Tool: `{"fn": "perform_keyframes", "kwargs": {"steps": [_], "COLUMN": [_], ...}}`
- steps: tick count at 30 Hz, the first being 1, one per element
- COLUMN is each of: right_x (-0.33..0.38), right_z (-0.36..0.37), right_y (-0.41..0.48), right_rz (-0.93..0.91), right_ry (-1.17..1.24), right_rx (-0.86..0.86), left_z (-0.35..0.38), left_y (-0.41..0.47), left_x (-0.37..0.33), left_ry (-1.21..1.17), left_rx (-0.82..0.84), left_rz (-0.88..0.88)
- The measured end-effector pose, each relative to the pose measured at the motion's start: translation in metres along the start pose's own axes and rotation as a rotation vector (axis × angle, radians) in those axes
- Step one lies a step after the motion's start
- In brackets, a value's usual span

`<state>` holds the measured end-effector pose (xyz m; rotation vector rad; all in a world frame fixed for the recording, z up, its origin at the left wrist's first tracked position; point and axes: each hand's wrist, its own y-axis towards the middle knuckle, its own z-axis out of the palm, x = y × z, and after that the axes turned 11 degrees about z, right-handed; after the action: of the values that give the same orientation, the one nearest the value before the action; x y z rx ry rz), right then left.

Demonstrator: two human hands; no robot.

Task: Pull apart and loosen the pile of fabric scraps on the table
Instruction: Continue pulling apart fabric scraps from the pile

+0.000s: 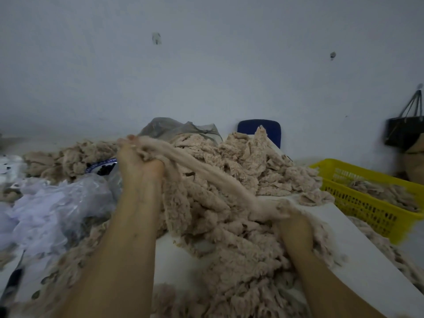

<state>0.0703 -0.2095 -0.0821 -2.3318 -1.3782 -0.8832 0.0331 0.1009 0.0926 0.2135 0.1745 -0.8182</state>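
Fingers (129, 139) of left hand (137, 161) clenched round upper end of fabric strip (206, 180), raised above pile of fabric scraps (241, 244). Far left: clear plastic bag (57, 203) with white pieces, touching pile. Behind pile: grey bag (176, 128), blue chair back (259, 128). Right: yellow basket (358, 203) on table (358, 260), some scraps inside; black bag (403, 131) hanging at wall. Pile lies between both forearms, partly hides them. Strip runs taut down to right hand (294, 226), which grips lower end, fingertips buried in scraps.

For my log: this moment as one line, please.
left hand: grips strip, raised | right hand: grips strip, low | strip: stretched between hands | pile: on table
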Motion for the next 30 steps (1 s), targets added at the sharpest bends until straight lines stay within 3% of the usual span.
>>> {"fn": "perform_keyframes", "kwargs": {"steps": [2,4,7,9,12,15,17,20,22,23,27,30], "right_x": [-0.007,0.001,0.028,0.054,0.098,0.122,0.123,0.108,0.097,0.089,0.059,0.065], "right_z": [-0.006,-0.007,0.002,-0.010,-0.037,-0.034,-0.029,-0.028,-0.032,-0.034,-0.069,-0.078], "right_y": [0.006,-0.001,-0.021,-0.040,-0.074,-0.091,-0.093,-0.081,-0.070,-0.063,-0.032,-0.031], "right_rz": [0.034,0.026,-0.163,-0.275,-0.382,-0.416,-0.399,-0.418,-0.465,-0.454,-0.080,0.020], "right_ry": [0.004,0.145,0.171,0.301,0.684,0.754,0.763,0.512,0.492,0.544,1.073,1.175], "right_rx": [-0.048,0.062,0.253,0.274,0.562,0.792,0.787,0.665,0.622,0.639,0.638,0.750], "left_z": [0.005,0.015,0.018,0.013,0.005,0.005,0.007,0.001,-0.013,-0.024,-0.062,-0.060], "left_y": [0.009,0.004,-0.019,-0.037,-0.058,-0.071,-0.069,-0.047,-0.031,-0.022,0.009,-0.017], "left_x": [-0.014,-0.009,0.028,0.048,0.066,0.081,0.077,0.060,0.055,0.052,0.028,0.049], "left_ry": [-0.061,-0.015,0.345,0.404,0.357,0.389,0.324,0.229,0.208,0.185,0.232,0.809], "left_rx": [0.048,0.123,0.169,0.193,0.188,0.221,0.207,0.154,0.093,0.050,-0.050,0.146], "left_rz": [0.080,0.035,-0.094,-0.186,-0.395,-0.463,-0.499,-0.489,-0.456,-0.433,-0.331,-0.405]}}
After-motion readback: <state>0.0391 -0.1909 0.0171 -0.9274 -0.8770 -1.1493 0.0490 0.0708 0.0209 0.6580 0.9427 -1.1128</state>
